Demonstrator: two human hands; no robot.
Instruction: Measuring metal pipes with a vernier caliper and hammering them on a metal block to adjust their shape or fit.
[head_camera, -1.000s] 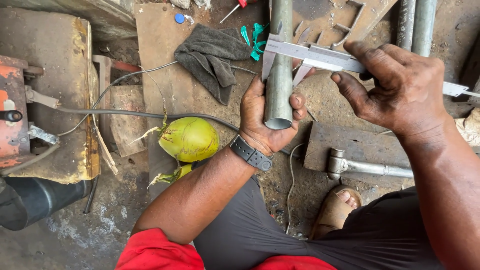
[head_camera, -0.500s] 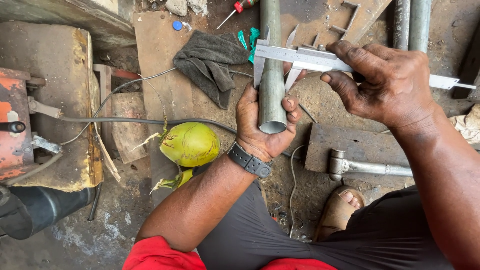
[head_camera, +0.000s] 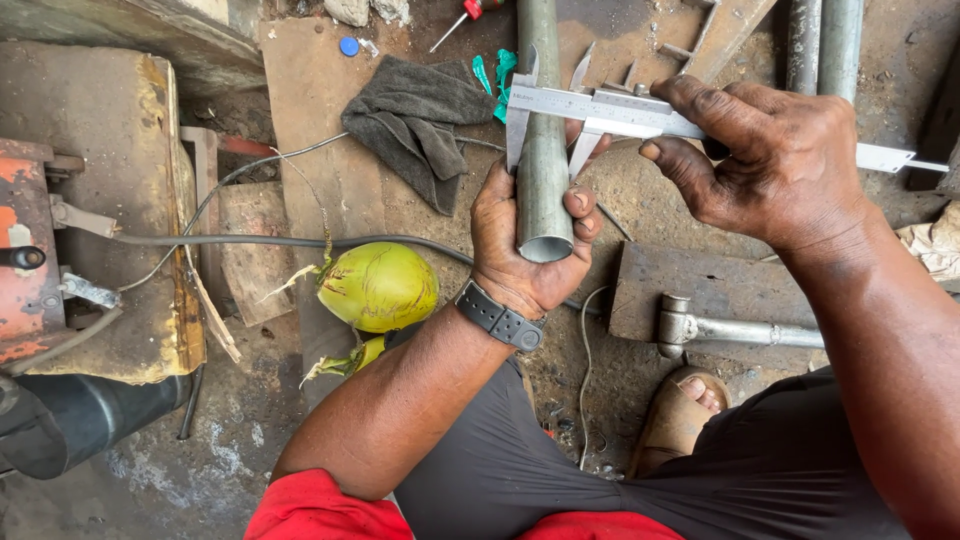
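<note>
Gritty, dirt-covered workshop floor (head_camera: 640, 200) lies below us, scattered with scrap metal and tools. Our left hand (head_camera: 525, 245) has its fingers (head_camera: 583, 203) closed around a grey round steel pipe (head_camera: 542, 170), gripping it near its open cut end, which points back toward us while the rest of the pipe runs away out of the top of the view. Our right hand (head_camera: 775, 160) holds a silver metal vernier caliper (head_camera: 610, 112) by its beam, fingers curled over it and thumb underneath; the caliper lies crosswise over the pipe, with one lower jaw on each side of the pipe just above our left hand. A black wristwatch (head_camera: 500, 318) sits on our left wrist.

Just left of our left forearm, a green coconut with a trimmed top (head_camera: 378, 287) rests on the floor, and a black cable (head_camera: 260, 241) runs past it. A crumpled dark grey rag (head_camera: 415, 125) lies further up, near the pipe. Below our right hand a short silver pipe with an elbow fitting (head_camera: 725, 328) lies on a flat rusty metal plate (head_camera: 650, 275), and our sandalled foot (head_camera: 680, 420) shows beneath it.
</note>
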